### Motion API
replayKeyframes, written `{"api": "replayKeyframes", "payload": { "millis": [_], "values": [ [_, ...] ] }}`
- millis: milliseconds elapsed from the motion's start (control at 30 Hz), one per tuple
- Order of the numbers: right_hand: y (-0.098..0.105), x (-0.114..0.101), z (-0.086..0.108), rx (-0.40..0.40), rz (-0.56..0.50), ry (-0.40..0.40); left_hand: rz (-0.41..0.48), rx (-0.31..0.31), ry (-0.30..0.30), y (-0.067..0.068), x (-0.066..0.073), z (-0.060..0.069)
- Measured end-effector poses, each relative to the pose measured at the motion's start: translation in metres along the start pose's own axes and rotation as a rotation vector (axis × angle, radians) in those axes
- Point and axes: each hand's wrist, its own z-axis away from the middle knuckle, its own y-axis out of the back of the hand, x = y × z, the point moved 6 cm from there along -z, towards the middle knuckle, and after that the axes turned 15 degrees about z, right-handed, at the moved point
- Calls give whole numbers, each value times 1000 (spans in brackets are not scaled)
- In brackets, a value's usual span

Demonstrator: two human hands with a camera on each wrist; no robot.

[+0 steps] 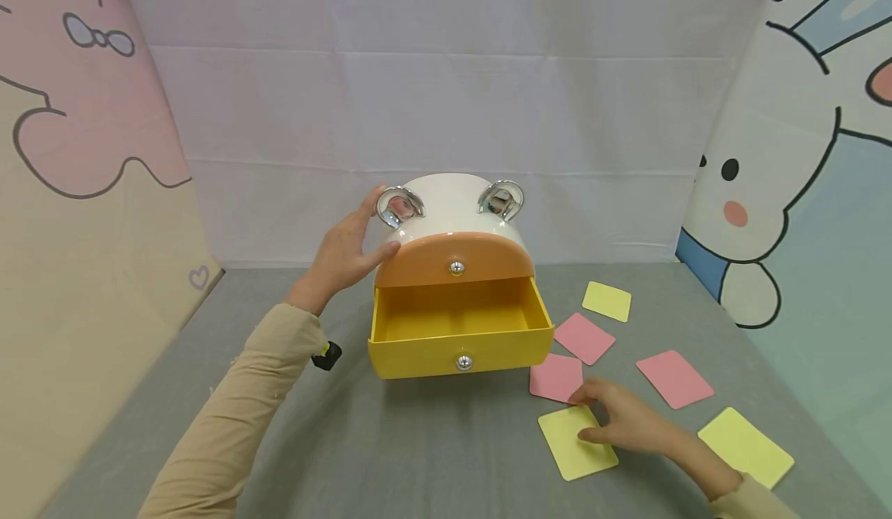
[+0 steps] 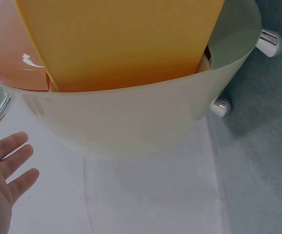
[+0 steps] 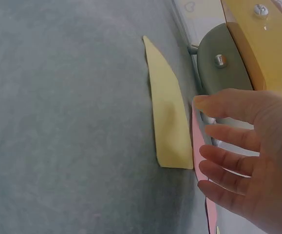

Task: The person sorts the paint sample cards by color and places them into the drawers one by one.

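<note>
A white drawer box (image 1: 453,205) with silver ears stands in the middle of the table. Its yellow drawer (image 1: 460,355) is pulled out, while the orange drawer (image 1: 425,263) above it is closed. A grey-green drawer (image 3: 214,73) shows below in the right wrist view. My left hand (image 1: 344,252) is at the box's upper left side, thumb by the orange front; in the left wrist view its fingers (image 2: 15,161) are spread and straight. Over a yellow card (image 1: 574,449) my right hand (image 1: 623,418) hovers with fingers loosely bent, holding nothing, near a pink card (image 1: 556,377).
More pink cards (image 1: 585,338) (image 1: 674,379) and yellow cards (image 1: 607,301) (image 1: 746,447) lie scattered on the grey table (image 1: 411,457), right of the box. A small black object (image 1: 327,356) is beside the left sleeve. Printed cloth walls enclose the sides.
</note>
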Motion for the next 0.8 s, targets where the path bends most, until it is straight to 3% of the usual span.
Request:
{"api": "replayKeyframes", "payload": {
  "millis": [367, 633, 800],
  "values": [
    [-7, 0, 0, -26, 82, 28, -4, -1, -3, -1, 0, -1],
    [-8, 1, -8, -158, 59, 7, -4, 1, -1, 0, 1, 0],
    [-8, 5, -12, -201, -33, 6, -5, -1, 7, 0, 0, 0]
  ]
}}
